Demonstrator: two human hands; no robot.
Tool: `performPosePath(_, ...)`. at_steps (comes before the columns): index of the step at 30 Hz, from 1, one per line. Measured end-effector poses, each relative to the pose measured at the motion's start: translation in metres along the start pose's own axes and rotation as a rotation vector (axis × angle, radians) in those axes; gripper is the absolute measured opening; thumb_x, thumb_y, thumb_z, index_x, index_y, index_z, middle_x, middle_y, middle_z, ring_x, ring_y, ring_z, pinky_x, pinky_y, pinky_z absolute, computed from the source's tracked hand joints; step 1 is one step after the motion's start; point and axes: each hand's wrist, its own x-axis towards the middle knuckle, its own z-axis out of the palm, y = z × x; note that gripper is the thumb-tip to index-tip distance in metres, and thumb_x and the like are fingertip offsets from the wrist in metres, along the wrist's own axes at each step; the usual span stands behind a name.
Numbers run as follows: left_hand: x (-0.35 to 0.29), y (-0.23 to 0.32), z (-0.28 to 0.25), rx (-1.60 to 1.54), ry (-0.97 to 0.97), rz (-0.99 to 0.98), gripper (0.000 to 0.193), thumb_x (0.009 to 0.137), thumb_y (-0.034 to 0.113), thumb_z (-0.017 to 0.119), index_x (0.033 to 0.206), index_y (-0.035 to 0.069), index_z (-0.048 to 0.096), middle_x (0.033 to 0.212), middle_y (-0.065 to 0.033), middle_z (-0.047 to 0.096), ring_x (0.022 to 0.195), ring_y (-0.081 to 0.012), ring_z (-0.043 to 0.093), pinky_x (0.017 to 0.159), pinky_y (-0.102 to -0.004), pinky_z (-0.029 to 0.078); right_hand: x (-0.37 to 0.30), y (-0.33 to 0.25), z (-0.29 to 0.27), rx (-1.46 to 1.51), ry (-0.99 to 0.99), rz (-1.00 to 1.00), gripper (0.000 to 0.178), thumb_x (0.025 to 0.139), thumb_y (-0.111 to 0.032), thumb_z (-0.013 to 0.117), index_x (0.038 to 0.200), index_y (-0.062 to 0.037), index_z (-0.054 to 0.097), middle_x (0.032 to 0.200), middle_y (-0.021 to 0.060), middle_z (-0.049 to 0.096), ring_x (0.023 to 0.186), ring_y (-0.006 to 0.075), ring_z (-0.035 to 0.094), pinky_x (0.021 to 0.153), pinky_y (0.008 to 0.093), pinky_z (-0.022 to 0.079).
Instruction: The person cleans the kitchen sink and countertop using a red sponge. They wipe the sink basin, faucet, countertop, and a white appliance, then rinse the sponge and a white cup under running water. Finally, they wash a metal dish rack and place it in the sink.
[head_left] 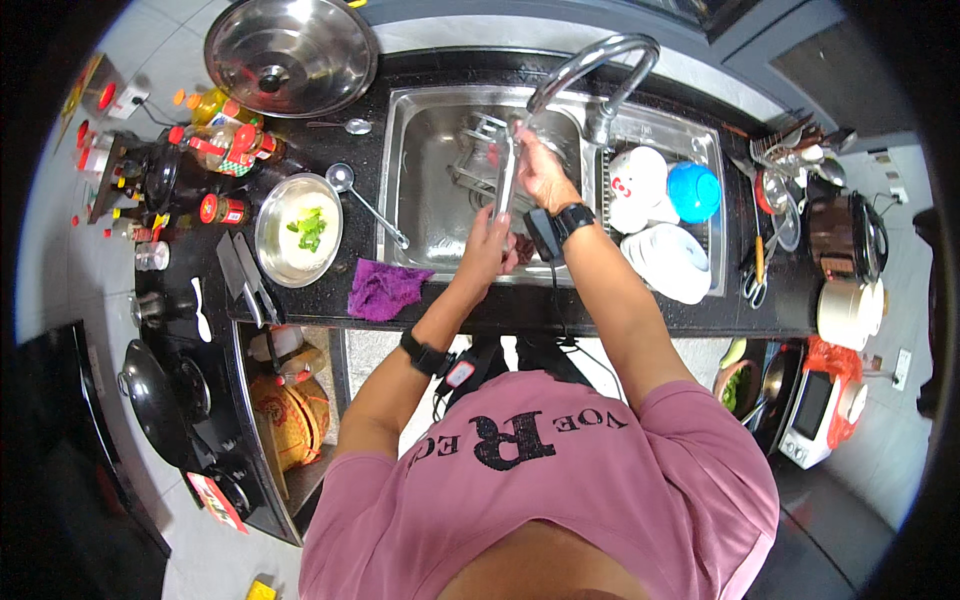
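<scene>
Both my hands are over the steel sink [410,165], under the curved tap [600,50]. Between them is a long, narrow, silvery piece [508,172], tilted and seen nearly edge-on; its kind cannot be made out. My left hand [486,252] is closed round its lower end. My right hand [543,172] grips it higher up, near the tap's mouth. Behind it in the basin stands a wire rack [478,178], partly hidden by my hands. A dark reddish thing [523,249] lies in the sink beside my left fingers.
Left of the sink are a purple cloth [390,289], a ladle [367,205], a steel bowl with chopped greens [268,252], knives [245,278] and a large lid [335,65]. On the right drainboard sit white bowls [668,262] and a blue bowl [694,192]. Scissors [754,288] lie beyond.
</scene>
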Motion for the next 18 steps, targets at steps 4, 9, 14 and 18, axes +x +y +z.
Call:
performPosePath(4, 0.054, 0.015, 0.014, -0.107, 0.060, -0.005, 0.033, 0.099, 0.030, 0.048, 0.119, 0.004, 0.043, 0.069, -0.0034, 0.051, 0.046, -0.0117, 0.047, 0.038, -0.0252, 0.035, 0.031, -0.012, -0.016, -0.049, 0.184, -0.116, 0.032, 0.097, -0.033, 0.056, 0.110, -0.0039, 0.051, 0.107, 0.0225, 0.056, 0.094, 0.0396, 0.062, 0.086, 0.0566, 0.054)
performPosePath(9, 0.077, 0.004, 0.007, -0.057, 0.090, -0.066, 0.029, 0.100, 0.034, 0.047, 0.110, 0.006, 0.049, 0.073, -0.0042, 0.053, 0.047, -0.0120, 0.046, 0.038, -0.0259, 0.035, 0.016, -0.017, -0.024, -0.385, 0.207, 0.039, 0.035, 0.100, -0.035, 0.050, 0.116, -0.0043, 0.051, 0.105, 0.0168, 0.060, 0.089, 0.0326, 0.064, 0.076, 0.0512, 0.054)
performPosePath(14, 0.095, 0.003, 0.004, -0.171, 0.130, -0.004, 0.041, 0.102, 0.044, 0.039, 0.098, 0.007, 0.056, 0.069, -0.0028, 0.051, 0.046, -0.0113, 0.046, 0.039, -0.0255, 0.036, -0.035, -0.001, -0.010, -0.813, 0.179, 0.015, 0.027, 0.097, -0.027, 0.055, 0.113, -0.0049, 0.059, 0.094, 0.0084, 0.064, 0.079, 0.0201, 0.063, 0.062, 0.0316, 0.048)
performPosePath(18, 0.083, 0.004, 0.006, -0.175, 0.041, -0.120, 0.044, 0.100, 0.046, 0.042, 0.114, 0.005, 0.052, 0.069, -0.0048, 0.053, 0.047, -0.0109, 0.046, 0.038, -0.0241, 0.036, -0.078, 0.007, 0.008, -1.008, 0.142, 0.072, 0.025, 0.096, -0.025, 0.056, 0.102, -0.0013, 0.063, 0.082, 0.0030, 0.064, 0.075, 0.0130, 0.061, 0.063, 0.0268, 0.048)
